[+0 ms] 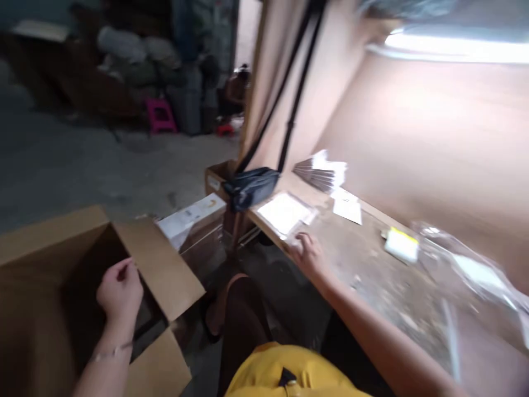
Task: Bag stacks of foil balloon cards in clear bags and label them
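Desk (363, 275) fills the lower right; one cardboard box (157, 264) sits lower left, the left hand (119, 292) over its opening, grip unclear. One clear plastic bag (463, 275) lies far right; the right hand (308, 256), fingers apart, touches nothing held, beside one sleeved white sheet (283, 214).

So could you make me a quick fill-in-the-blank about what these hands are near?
The left hand is over an open box made of ____.
The hand at the long bench is the person's ____.
The small stool on the far floor is ____.

Missing words: cardboard; right; pink.
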A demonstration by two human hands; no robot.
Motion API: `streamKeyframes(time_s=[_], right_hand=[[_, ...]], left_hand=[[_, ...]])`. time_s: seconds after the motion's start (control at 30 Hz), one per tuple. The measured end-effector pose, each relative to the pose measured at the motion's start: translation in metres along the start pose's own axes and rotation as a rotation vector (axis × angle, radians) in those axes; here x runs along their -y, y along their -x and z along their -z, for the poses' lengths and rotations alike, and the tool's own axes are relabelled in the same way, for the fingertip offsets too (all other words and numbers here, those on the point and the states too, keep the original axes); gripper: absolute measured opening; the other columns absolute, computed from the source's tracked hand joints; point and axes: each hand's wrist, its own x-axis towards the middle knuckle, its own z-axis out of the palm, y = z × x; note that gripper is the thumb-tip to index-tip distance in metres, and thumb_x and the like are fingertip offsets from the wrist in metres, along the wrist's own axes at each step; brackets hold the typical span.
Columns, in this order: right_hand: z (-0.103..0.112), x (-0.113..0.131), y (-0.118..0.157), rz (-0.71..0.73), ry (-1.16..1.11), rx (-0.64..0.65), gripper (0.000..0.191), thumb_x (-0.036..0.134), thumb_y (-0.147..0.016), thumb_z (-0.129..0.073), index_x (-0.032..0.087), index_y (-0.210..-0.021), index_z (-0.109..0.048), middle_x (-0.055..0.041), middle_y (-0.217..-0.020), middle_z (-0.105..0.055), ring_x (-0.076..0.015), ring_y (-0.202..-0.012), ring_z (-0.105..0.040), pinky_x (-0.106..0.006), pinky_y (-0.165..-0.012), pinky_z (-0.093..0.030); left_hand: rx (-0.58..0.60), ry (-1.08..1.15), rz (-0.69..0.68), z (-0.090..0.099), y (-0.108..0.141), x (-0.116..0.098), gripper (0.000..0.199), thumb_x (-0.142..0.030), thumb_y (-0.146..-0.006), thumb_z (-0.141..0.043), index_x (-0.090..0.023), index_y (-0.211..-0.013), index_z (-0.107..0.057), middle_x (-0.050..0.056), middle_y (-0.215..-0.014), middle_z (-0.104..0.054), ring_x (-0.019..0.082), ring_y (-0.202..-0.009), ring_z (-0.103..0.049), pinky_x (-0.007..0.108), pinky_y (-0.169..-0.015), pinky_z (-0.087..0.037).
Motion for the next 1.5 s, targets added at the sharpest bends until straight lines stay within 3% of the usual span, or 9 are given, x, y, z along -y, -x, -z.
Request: streamKeyframes(time_s=[0.2, 0.3, 0.43, 0.6, 0.87, 1.0, 1.13, 1.27, 1.5], right_hand=[[0.095, -0.024, 0.087, -0.116, -0.086, 0.071, 0.012, 0.022, -0.085, -0.053, 0.021, -0.073, -0.056, -0.0005, -0.072, -0.062, -0.0144, -0.067, -0.056, -0.024, -0.064, -0.042], [0.138, -0.067, 0.126, -0.234, -0.08, 0.084, 0.018, 0.024, -0.081, -0.057, 0.02, -0.064, -0.054, 0.0007, -0.06, -0.058, -0.0132, -0.056, -0.051, -0.023, -0.055, -0.035], [0.174, -0.115, 0.144, -0.383, -0.066, 0.046, 0.024, 0.031, -0.086, -0.052, 0.018, -0.068, -0.062, -0.0037, -0.063, -0.063, -0.0168, -0.058, -0.056, -0.026, -0.055, -0.037], [0.178, -0.147, 0.12, -0.572, -0.208, 0.077, 0.032, 0.024, -0.088, -0.051, 0.014, -0.112, -0.068, -0.0126, -0.108, -0.072, -0.0232, -0.094, -0.067, -0.03, -0.08, -0.05], [0.14, -0.241, -0.041, -0.891, -0.274, -0.025, 0.035, 0.028, -0.092, -0.059, 0.015, -0.124, -0.059, -0.0119, -0.131, -0.058, -0.0259, -0.117, -0.057, -0.042, -0.1, -0.045], [0.112, -0.284, -0.11, -1.068, -0.349, -0.04, 0.032, 0.035, -0.093, -0.06, 0.017, -0.12, -0.058, -0.0088, -0.122, -0.059, -0.0226, -0.105, -0.06, -0.044, -0.089, -0.052], [0.077, -0.313, -0.144, -1.144, -0.473, -0.087, 0.031, 0.034, -0.093, -0.059, 0.016, -0.118, -0.058, -0.0084, -0.118, -0.06, -0.0207, -0.099, -0.062, -0.041, -0.084, -0.054], [0.057, -0.338, -0.154, -1.164, -0.581, -0.177, 0.031, 0.034, -0.093, -0.059, 0.016, -0.119, -0.058, -0.0081, -0.118, -0.06, -0.0208, -0.099, -0.062, -0.04, -0.083, -0.055], [0.066, -0.371, -0.157, -1.261, -0.615, -0.347, 0.034, 0.035, -0.093, -0.059, 0.016, -0.122, -0.056, -0.0092, -0.123, -0.058, -0.0227, -0.104, -0.06, -0.043, -0.087, -0.053]], left_hand=[[0.391, 0.463, -0.706, -0.025, 0.172, -0.157, 0.019, -0.033, -0.09, -0.054, -0.022, -0.089, -0.069, 0.003, -0.091, -0.072, 0.018, -0.085, -0.068, 0.029, -0.081, -0.054], [0.593, 0.539, -0.944, -0.044, 0.22, -0.23, 0.016, -0.027, -0.092, -0.052, -0.022, -0.091, -0.068, 0.003, -0.092, -0.072, 0.016, -0.087, -0.068, 0.027, -0.082, -0.054], [0.756, 0.404, -1.211, -0.084, 0.229, -0.314, 0.016, -0.024, -0.092, -0.052, -0.019, -0.095, -0.067, 0.005, -0.093, -0.072, 0.017, -0.09, -0.068, 0.028, -0.085, -0.054], [0.82, 0.237, -1.303, -0.168, 0.22, -0.393, 0.033, -0.018, -0.084, -0.061, -0.016, -0.117, -0.063, 0.011, -0.121, -0.066, 0.022, -0.115, -0.061, 0.034, -0.102, -0.047], [0.738, -0.039, -1.08, -0.313, 0.188, -0.507, 0.037, -0.028, -0.093, -0.056, -0.015, -0.127, -0.053, 0.014, -0.13, -0.055, 0.025, -0.116, -0.057, 0.046, -0.098, -0.048], [0.741, -0.118, -1.049, -0.369, 0.161, -0.547, 0.036, -0.034, -0.092, -0.058, -0.017, -0.124, -0.055, 0.01, -0.125, -0.057, 0.023, -0.107, -0.059, 0.044, -0.089, -0.052], [0.8, -0.179, -1.087, -0.405, 0.152, -0.554, 0.036, -0.034, -0.092, -0.058, -0.016, -0.123, -0.055, 0.01, -0.123, -0.058, 0.023, -0.105, -0.06, 0.044, -0.088, -0.053], [0.845, -0.234, -1.091, -0.42, 0.147, -0.551, 0.034, -0.035, -0.092, -0.057, -0.015, -0.12, -0.057, 0.01, -0.12, -0.059, 0.022, -0.103, -0.061, 0.043, -0.087, -0.053], [0.829, -0.268, -1.038, -0.424, 0.149, -0.567, 0.038, -0.039, -0.093, -0.056, -0.016, -0.124, -0.055, 0.011, -0.126, -0.057, 0.024, -0.11, -0.058, 0.048, -0.093, -0.049]])
